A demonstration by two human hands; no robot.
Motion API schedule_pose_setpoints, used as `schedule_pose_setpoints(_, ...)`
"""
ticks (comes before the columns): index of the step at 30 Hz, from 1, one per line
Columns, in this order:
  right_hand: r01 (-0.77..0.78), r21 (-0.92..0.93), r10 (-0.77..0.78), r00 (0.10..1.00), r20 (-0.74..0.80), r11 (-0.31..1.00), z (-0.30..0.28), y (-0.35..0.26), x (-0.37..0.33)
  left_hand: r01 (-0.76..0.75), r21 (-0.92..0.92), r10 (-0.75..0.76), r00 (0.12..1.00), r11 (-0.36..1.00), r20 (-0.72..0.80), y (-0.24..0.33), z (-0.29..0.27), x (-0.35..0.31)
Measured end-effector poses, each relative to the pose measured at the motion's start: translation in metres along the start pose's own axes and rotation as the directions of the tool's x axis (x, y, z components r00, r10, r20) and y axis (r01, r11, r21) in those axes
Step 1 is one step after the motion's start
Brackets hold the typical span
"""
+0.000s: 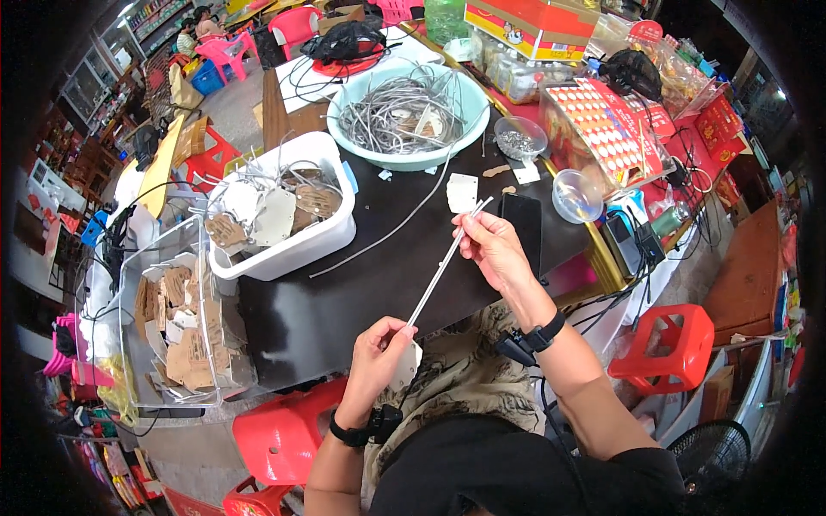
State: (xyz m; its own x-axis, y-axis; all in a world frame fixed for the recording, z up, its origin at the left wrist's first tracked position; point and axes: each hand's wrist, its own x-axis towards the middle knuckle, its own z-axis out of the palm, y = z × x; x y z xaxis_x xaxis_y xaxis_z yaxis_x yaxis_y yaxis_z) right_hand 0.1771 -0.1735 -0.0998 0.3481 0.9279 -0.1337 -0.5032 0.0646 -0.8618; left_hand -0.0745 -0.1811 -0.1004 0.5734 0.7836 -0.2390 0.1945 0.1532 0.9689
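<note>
A thin pale grey cord, which looks doubled, runs straight and slanted between my two hands above my lap and the table's near edge. My right hand pinches its upper end, with a short tip sticking out past the fingers. Lower down, my left hand is closed on the other end and on a white card with small holes along its edge. Part of the card is hidden behind the fingers. A similar white card lies on the table just beyond my right hand.
On the dark table stand a teal basin of tangled grey cords, a white tub of cards and a clear bin of brown cardboard pieces. Clear bowls and a phone-like dark slab sit right. Red stools flank me.
</note>
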Motion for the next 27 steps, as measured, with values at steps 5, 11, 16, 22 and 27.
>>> schedule_pose_setpoints(5,-0.015,0.025,0.015,1.0,0.007,1.0,-0.006,-0.009,0.005,0.019,-0.055,-0.022,0.999,0.998,-0.045,-0.001,0.001,-0.001)
schedule_pose_setpoints(11,-0.048,-0.097,0.05,0.999,0.022,0.994,-0.021,-0.016,0.014,-0.029,-0.018,0.03,0.998,0.999,0.055,0.012,-0.008,-0.001)
schedule_pose_setpoints(16,-0.047,-0.4,0.007,0.995,-0.102,0.915,-0.029,-0.017,0.016,-0.061,-0.007,0.062,0.99,0.998,0.125,0.018,-0.015,0.008)
schedule_pose_setpoints(22,-0.231,-0.907,-0.06,0.962,-0.268,0.351,0.002,-0.037,-0.015,-0.084,-0.007,0.084,0.995,0.996,0.053,0.006,-0.017,0.008)
schedule_pose_setpoints(27,0.648,-0.762,-0.32,0.719,0.617,-0.012,0.032,-0.025,-0.038,-0.103,0.065,0.1,0.994,0.993,0.044,0.01,-0.015,0.012)
